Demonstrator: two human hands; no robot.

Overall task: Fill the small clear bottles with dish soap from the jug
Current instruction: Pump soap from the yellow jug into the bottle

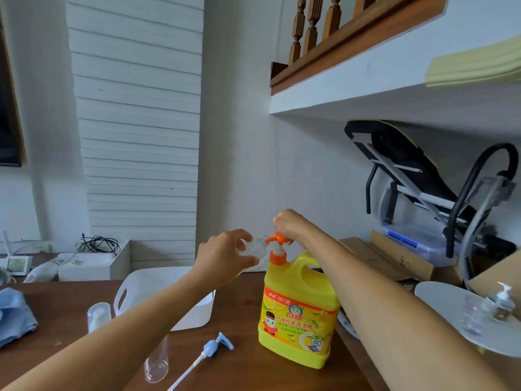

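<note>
A yellow dish soap jug (298,314) with an orange pump (277,242) stands on the brown table (242,362). My right hand (291,224) rests closed on top of the pump head. My left hand (222,258) holds a small clear bottle (258,245) tilted, its mouth against the pump's spout. A blue-and-white pump top (210,348) with its long tube lies on the table in front of the jug. A clear tube-shaped bottle (156,362) stands below my left forearm, and a capped clear bottle (98,314) stands further left.
A white plastic basket (146,283) sits behind my left arm. A blue cloth (15,314) lies at the table's left edge. To the right, a round white tray (439,294) carries a pump bottle (500,303) and a clear jar (472,314). Cardboard boxes and folded equipment stand behind it.
</note>
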